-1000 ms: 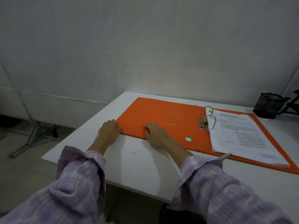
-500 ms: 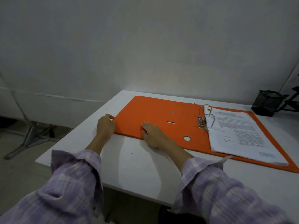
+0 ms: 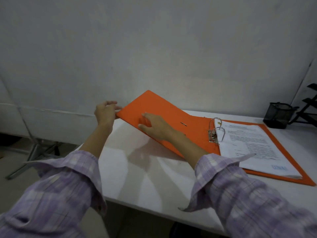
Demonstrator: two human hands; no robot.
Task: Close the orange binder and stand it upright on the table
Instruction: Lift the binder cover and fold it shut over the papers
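The orange binder lies open on the white table, its left cover raised off the tabletop at a slant. My left hand grips the cover's near left corner. My right hand holds the cover's front edge, with its fingers on the inner face. The metal rings stand in the middle of the binder. A stack of printed paper rests on the right cover, which stays flat on the table.
A black mesh pen holder stands at the table's back right, next to a dark rack. A grey wall rises right behind the table. Metal frame legs stand on the floor to the left.
Both hands have lifted the binder's left cover from flat on the table to a raised slant. The paper and right cover have not moved.
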